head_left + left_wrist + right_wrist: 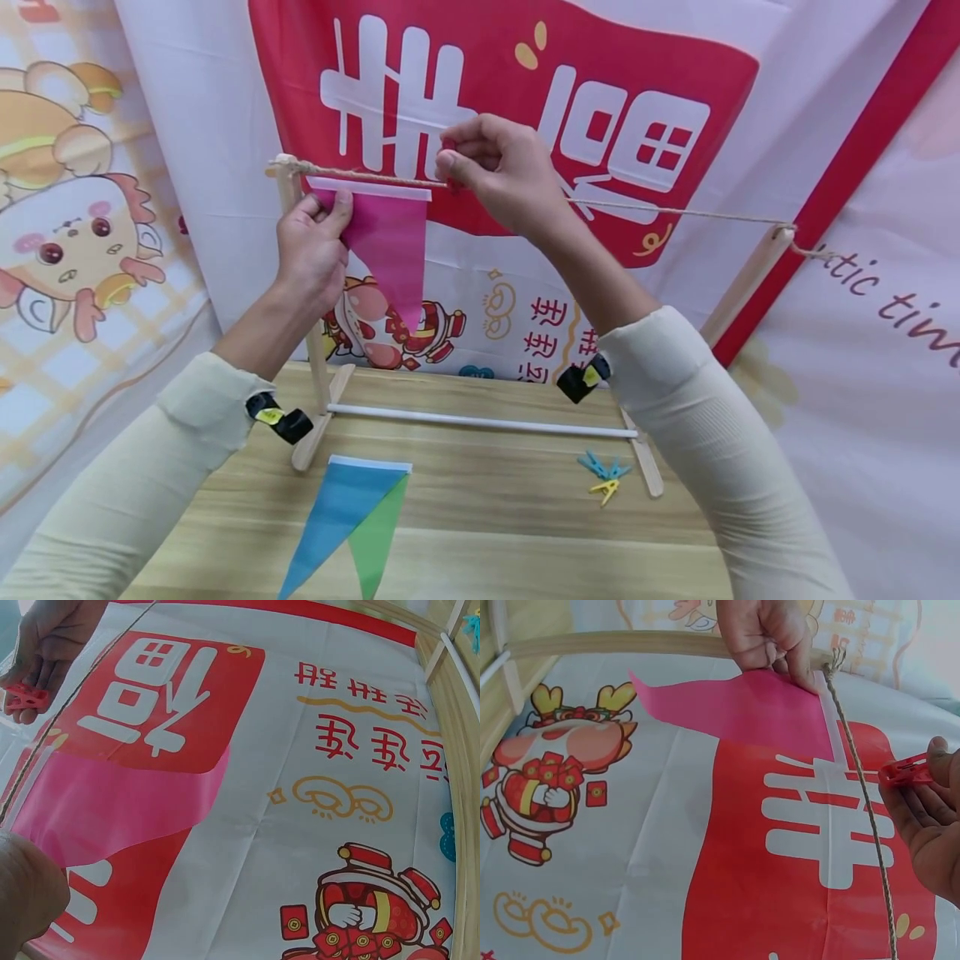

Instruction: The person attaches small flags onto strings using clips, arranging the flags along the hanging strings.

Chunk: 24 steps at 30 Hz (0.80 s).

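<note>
Pink, thin, limp plastic pennant is hanging at the twine line's left end, left hand pinching its white top band, right hand pinching a light red clothespin beside the string.

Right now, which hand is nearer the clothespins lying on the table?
Right. The right hand is up at the string, closer to the side where the clothespins lie. The left hand holds the pink flag by the far post.
</note>
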Available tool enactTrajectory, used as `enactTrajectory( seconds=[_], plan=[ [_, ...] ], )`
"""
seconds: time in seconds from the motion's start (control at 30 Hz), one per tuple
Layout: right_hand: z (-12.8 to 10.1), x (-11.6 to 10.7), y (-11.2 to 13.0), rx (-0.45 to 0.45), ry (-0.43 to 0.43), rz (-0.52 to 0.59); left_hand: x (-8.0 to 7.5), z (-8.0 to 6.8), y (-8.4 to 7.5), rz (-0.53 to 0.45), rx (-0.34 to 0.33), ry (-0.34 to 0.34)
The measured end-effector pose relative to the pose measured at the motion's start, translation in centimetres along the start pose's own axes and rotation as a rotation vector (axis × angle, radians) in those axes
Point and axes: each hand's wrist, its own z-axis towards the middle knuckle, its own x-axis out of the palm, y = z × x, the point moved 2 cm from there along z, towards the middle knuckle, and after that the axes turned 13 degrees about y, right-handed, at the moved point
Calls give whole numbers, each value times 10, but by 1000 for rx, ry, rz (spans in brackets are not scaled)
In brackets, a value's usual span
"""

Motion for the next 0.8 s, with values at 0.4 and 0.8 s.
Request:
enactTrajectory(
  seconds=[0.4, 0.8],
  plan=[
    [21, 12, 5, 51, -23, 62, 0, 0, -1, 8, -14, -16],
    [37, 23, 8, 49, -56, 119, -1, 1, 0, 9, -11, -14]
  ],
)
